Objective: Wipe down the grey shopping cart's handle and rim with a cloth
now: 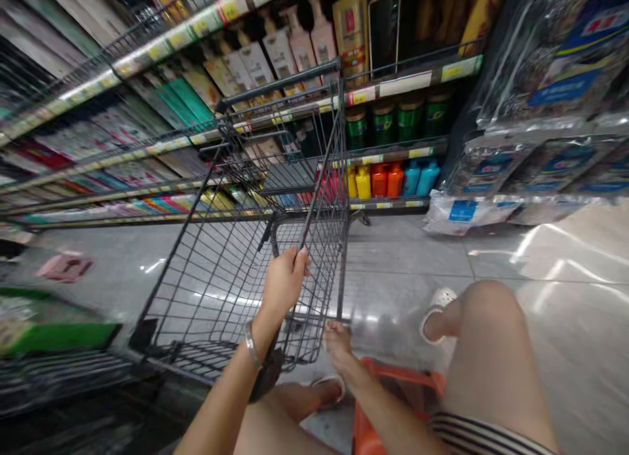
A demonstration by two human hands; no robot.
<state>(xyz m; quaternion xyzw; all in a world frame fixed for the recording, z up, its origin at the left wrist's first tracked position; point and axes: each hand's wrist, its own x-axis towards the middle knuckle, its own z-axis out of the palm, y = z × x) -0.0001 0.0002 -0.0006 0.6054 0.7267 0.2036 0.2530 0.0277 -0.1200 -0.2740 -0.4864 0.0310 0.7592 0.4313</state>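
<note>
Shopping cart (315,193), dark wire, stands in a shop aisle just ahead of the person, on a glossy grey floor (413,261); beyond it are shelves (407,83) with pump bottles (302,45) and green canisters (383,124); an orange plastic object (410,374) sits between the person's legs (496,337). The likeliest trouble, as a judgement, is the cart rolling or swinging, since the floor looks smooth and both hands are on one side of it; it could then bump the shelves and topple the bottles; a sudden shift could also pinch fingers near the low frame, or knock the orange plastic object. The left hand (286,278) has its fingers curled closed around the top side rail; the right hand (338,342) is at the lower frame, seemingly touching it, fingers bent; blur leaves one unable to tell whether they grip.
</note>
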